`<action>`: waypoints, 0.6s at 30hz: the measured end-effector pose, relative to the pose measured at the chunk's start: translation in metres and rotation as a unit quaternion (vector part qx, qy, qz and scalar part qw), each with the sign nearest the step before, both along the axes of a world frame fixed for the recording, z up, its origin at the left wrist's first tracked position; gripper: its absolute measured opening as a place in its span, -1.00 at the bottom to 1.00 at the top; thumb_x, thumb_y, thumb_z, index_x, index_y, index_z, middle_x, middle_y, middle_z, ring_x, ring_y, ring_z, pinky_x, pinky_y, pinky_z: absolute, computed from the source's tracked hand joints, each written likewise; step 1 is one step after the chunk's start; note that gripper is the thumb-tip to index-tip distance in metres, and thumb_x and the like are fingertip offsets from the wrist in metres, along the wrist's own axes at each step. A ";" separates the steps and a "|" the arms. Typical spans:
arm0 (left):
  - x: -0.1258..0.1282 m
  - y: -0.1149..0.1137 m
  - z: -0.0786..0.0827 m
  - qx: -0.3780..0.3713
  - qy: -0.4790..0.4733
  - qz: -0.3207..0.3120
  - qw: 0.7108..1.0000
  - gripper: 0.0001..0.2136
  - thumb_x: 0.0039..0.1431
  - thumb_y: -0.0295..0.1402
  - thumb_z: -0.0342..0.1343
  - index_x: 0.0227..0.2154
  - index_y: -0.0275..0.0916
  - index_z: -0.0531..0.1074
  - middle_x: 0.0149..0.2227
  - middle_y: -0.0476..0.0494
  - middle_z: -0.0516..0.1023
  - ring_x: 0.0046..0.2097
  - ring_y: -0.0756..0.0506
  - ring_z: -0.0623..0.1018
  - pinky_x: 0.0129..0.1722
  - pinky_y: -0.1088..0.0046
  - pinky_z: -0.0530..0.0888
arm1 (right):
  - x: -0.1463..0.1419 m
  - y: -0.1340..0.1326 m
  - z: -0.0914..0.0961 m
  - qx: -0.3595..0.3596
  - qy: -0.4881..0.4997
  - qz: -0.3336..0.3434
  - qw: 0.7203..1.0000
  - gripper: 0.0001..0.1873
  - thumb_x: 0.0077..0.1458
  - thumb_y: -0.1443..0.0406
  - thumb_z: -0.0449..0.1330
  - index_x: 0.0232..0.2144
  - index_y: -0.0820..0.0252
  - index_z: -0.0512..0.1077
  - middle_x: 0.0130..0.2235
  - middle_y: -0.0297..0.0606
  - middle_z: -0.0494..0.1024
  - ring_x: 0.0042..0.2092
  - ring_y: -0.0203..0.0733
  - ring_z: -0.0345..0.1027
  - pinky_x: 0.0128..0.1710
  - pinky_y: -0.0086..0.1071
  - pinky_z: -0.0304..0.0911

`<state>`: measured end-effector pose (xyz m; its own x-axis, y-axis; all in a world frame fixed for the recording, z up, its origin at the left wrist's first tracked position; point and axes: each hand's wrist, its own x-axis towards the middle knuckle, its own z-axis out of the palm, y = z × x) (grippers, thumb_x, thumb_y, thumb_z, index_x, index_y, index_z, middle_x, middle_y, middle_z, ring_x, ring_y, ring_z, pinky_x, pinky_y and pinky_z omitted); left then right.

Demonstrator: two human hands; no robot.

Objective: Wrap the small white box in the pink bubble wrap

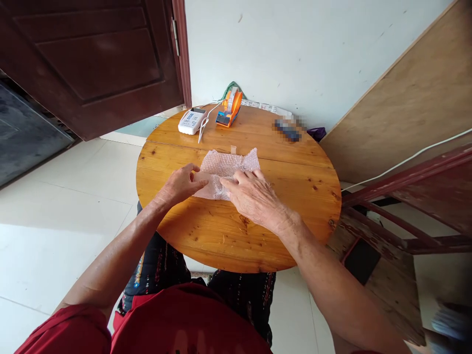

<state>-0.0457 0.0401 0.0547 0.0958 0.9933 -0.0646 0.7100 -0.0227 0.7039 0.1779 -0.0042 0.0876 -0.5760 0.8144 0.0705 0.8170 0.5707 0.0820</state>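
A piece of clear bubble wrap [230, 161] lies on the round wooden table in front of me, its near part folded over. My left hand [181, 185] is at the wrap's left end, thumb and forefinger apart, with nothing visibly gripped. Across the right part of the wrap rests my right hand [252, 194], palm down, with its fingers spread over the folded layer. Whatever the wrap may enclose cannot be made out. A short strip of tape [233, 149] shows at the wrap's far edge.
Toward the back of the table [228, 246] stand an orange tape dispenser [233, 109] and a white device [191, 121] with a white cable [203, 127]. A blurred dark object [287, 131] lies at the back right. A wall, a brown door [99, 59] and a wooden panel [401, 98] surround the table.
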 end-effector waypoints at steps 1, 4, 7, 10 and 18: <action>-0.001 -0.003 0.001 -0.014 0.011 0.016 1.000 -0.59 0.09 -0.17 0.31 -0.06 -0.29 0.53 -0.47 0.03 0.46 -0.42 -0.05 0.47 -0.40 0.45 0.30 | -0.002 0.000 0.005 -0.008 -0.014 0.000 1.000 -0.64 0.34 0.43 0.04 0.04 0.13 0.54 -0.14 -0.06 0.53 -0.11 0.02 0.36 -0.06 -0.14 0.04; -0.002 -0.008 0.003 -0.071 0.029 0.037 0.996 -0.49 0.13 -0.12 0.29 0.07 -0.33 0.51 -0.41 -0.02 0.53 -0.41 -0.06 0.51 -0.39 0.45 0.33 | -0.007 0.003 0.016 -0.032 -0.052 0.002 0.998 -0.61 0.36 0.41 0.00 0.05 0.13 0.55 -0.11 -0.04 0.54 -0.08 0.03 0.37 -0.06 -0.16 0.01; 0.000 -0.007 0.004 -0.103 0.026 0.032 0.994 -0.55 0.15 -0.16 0.29 0.03 -0.34 0.53 -0.44 -0.01 0.52 -0.44 -0.05 0.52 -0.42 0.47 0.34 | -0.008 0.008 0.019 -0.049 -0.081 0.014 0.995 -0.62 0.37 0.38 0.00 0.06 0.15 0.56 -0.07 -0.02 0.56 -0.03 0.04 0.39 -0.03 -0.16 0.02; 0.004 -0.003 0.002 -0.132 -0.013 0.047 0.990 -0.67 0.13 -0.26 0.31 -0.09 -0.35 0.55 -0.52 0.04 0.48 -0.50 -0.03 0.50 -0.48 0.49 0.33 | -0.008 0.013 0.018 -0.063 -0.084 0.025 0.994 -0.63 0.37 0.35 0.02 0.04 0.15 0.57 -0.03 -0.01 0.57 0.01 0.07 0.41 0.01 -0.14 0.03; 0.026 -0.006 0.009 -0.171 -0.212 0.095 0.957 -0.91 0.07 -0.57 0.18 -0.45 -0.28 0.43 -0.62 0.08 0.45 -0.61 0.06 0.38 -0.61 0.56 0.24 | -0.016 0.029 0.027 -0.140 -0.080 0.029 0.986 -0.67 0.27 0.35 0.07 -0.11 0.18 0.63 -0.04 0.01 0.65 -0.03 0.09 0.49 0.13 0.01 -0.02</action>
